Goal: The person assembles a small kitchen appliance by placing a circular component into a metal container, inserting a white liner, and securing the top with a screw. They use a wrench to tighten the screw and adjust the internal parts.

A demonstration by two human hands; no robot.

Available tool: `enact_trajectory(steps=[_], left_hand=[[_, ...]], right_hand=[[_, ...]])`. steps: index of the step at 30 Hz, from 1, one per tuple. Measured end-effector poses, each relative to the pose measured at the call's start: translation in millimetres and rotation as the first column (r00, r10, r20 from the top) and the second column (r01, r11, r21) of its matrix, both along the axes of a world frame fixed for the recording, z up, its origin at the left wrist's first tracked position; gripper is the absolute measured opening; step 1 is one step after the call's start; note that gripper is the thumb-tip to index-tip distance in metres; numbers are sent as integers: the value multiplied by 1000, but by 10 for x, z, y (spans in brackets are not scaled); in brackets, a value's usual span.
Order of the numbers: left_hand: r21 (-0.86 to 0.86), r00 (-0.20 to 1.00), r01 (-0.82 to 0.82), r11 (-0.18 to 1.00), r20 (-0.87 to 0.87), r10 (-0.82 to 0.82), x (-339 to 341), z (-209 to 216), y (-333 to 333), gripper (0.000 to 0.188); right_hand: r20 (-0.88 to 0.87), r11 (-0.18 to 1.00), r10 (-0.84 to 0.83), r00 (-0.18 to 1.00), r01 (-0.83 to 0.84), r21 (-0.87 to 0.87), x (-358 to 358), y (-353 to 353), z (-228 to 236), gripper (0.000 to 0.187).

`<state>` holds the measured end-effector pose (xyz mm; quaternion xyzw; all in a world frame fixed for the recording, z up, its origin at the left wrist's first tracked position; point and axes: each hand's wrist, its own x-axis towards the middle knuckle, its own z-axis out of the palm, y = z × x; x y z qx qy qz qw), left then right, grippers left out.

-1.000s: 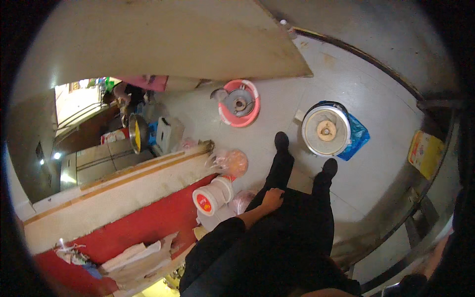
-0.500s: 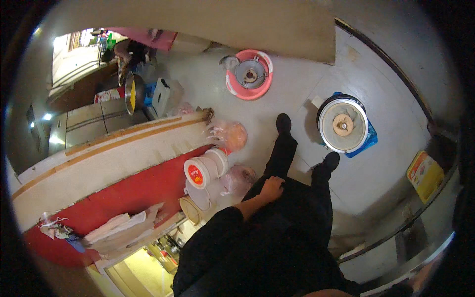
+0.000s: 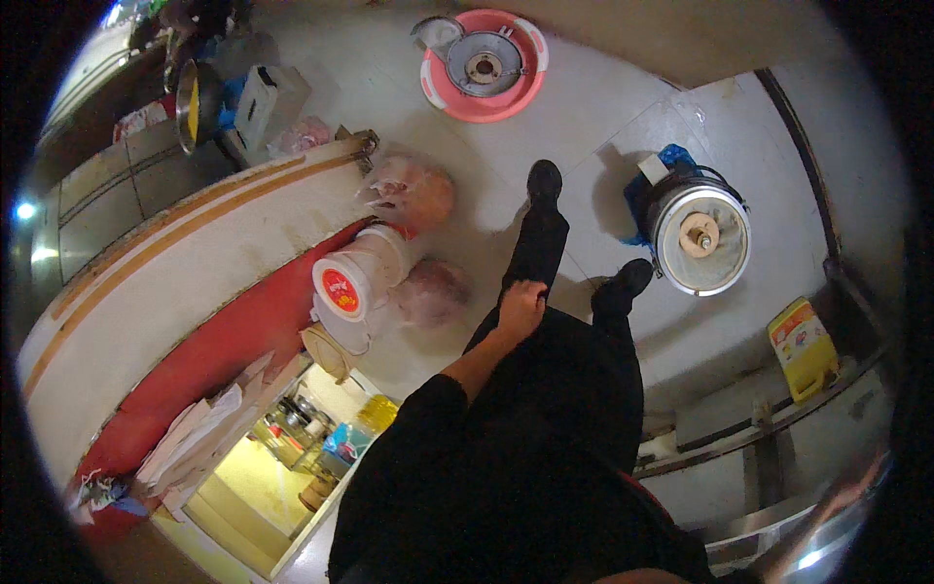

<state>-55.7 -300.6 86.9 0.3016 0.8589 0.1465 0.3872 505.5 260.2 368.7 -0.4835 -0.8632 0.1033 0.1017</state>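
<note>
My left hand (image 3: 522, 310) is closed in front of my left thigh; its inner side is hidden, so what it holds, if anything, does not show. My right hand (image 3: 861, 492) is out at the lower right rim, blurred, close to a metal rail. On the floor to the right of my feet sits a round machine (image 3: 702, 240) with a silver rim and a tan hub, a blue plastic bag (image 3: 637, 206) under and behind it. Farther ahead, a pink basin (image 3: 496, 107) holds a round metal part (image 3: 484, 66).
Left of me stand white buckets (image 3: 342, 285) and clear plastic bags (image 3: 413, 190) beside a low red-and-white wall (image 3: 195, 209). A metal pan (image 3: 197, 107) is at the upper left. At the right, a yellow container (image 3: 804, 350) stands by the rail. A lit shelf (image 3: 292, 438) lies lower left.
The view has shifted: the basin now sits higher and the round machine farther right in the picture. My right arm shows more at the lower right. My left hand stays by my thigh.
</note>
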Motion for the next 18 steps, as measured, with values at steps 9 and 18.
enact_trajectory(steps=[9, 18], left_hand=[[-542, 896, 439, 717, 326, -301, -556, -128, 209, 47], [-231, 973, 195, 953, 169, -158, -862, -522, 1094, 50]], right_hand=[[-185, 473, 747, 639, -706, -526, -5129, -1019, -2289, 39], [-109, 619, 466, 878, -412, -669, -8416, -2178, -5131, 25]])
